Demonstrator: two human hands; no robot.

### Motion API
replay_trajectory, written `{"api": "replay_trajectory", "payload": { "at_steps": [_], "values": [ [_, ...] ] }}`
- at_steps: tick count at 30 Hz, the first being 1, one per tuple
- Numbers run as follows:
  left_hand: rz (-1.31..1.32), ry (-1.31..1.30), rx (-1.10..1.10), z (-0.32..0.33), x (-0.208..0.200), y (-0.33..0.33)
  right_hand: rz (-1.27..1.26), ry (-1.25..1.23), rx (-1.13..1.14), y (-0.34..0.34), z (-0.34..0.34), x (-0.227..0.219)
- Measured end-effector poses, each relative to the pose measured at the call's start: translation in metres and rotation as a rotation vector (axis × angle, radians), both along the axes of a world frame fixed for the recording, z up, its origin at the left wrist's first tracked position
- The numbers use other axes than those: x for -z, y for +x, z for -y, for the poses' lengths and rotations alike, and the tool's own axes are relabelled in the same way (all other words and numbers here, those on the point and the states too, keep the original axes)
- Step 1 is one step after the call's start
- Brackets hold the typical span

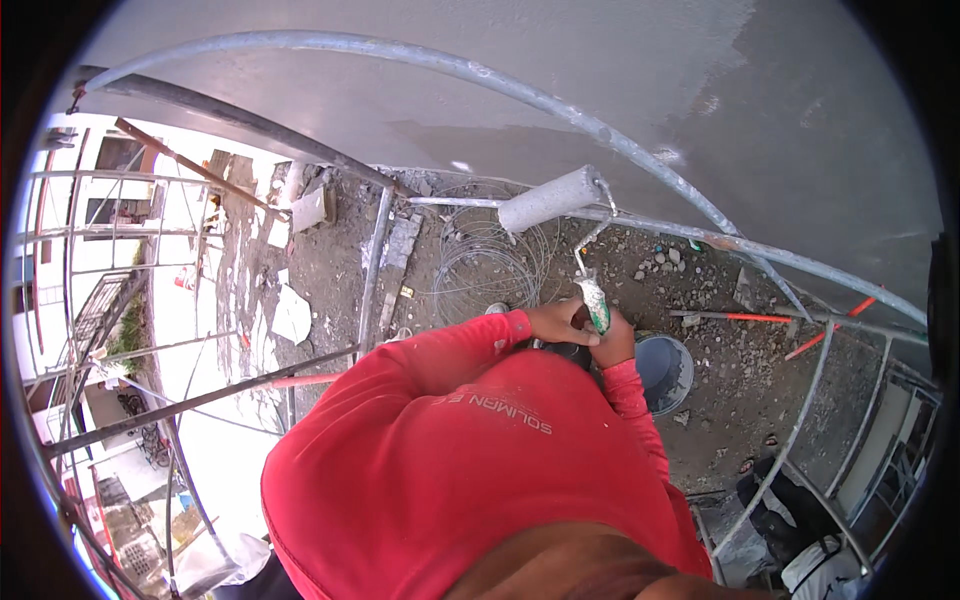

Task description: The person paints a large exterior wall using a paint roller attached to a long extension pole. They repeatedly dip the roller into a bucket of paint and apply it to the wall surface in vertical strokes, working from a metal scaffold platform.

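Observation:
A paint roller [551, 199] with a thick grey sleeve stands out in front of my chest, its bent wire frame leading down to a white and green handle. My right hand [615, 345] is closed at the lower end of that handle. From the other side my left hand [558, 322] meets it, fingers curled in against the handle's base; the exact grip of its fingertips is partly hidden. Below and to the right of my hands, a round bucket [688, 372] with grey inside stands on the ground.
Scaffold tubes [375, 270] surround me, one long curved-looking pipe [460, 68] crossing before the grey plastered wall [620, 50]. Below lie coiled wire [487, 262], rubble [665, 262] and orange-ended poles [757, 317]. Dark clothing or bags [790, 520] show at lower right.

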State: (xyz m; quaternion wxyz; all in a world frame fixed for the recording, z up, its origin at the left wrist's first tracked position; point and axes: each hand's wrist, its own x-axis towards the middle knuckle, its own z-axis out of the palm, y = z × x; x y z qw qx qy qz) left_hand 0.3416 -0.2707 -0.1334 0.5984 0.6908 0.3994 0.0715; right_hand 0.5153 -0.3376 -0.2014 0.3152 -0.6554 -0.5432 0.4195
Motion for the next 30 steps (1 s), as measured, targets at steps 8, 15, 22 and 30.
{"api": "replay_trajectory", "payload": {
  "at_steps": [8,15,22,30],
  "values": [
    [0.211,0.109,-0.618,-0.101,-0.113,-0.072,0.022,-0.374,0.077,0.076,0.124,0.094],
    [1.115,0.107,-1.133,-0.216,-0.197,-0.043,-0.335,-0.767,0.588,0.079,0.042,0.145],
    [1.316,0.006,-0.962,-0.228,-0.175,-0.038,-0.234,-0.57,0.699,0.076,-0.044,0.153],
    [1.292,0.143,-0.721,-0.23,-0.173,-0.057,-0.006,-0.054,0.58,0.102,-0.038,0.289]
  ]
}}
